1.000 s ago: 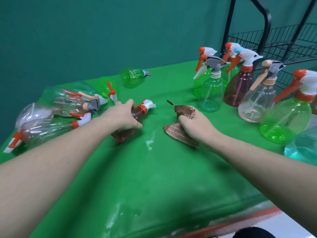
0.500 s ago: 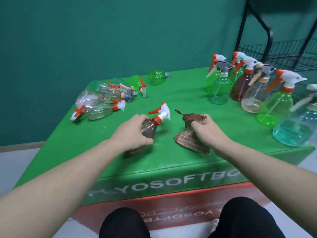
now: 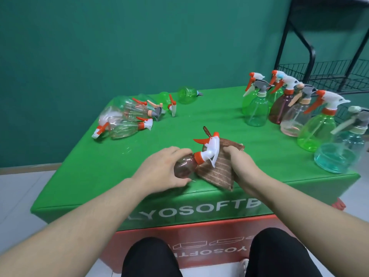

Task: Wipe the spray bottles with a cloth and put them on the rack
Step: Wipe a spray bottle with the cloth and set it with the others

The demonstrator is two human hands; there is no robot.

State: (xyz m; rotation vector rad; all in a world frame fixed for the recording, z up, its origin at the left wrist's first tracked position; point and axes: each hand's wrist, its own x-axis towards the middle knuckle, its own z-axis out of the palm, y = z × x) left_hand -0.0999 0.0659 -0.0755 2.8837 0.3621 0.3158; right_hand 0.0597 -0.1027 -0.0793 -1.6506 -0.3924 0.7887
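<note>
One brown translucent spray bottle with orange collar, gripped by left hand, tilted against brown ribbed cloth clutched in right hand, likely for wiping. Above green mat; black wire rack well beyond.

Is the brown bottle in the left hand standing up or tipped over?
Tipped. The brown bottle lies slanted in the left hand, its white nozzle pointing up and away against the cloth.
</note>
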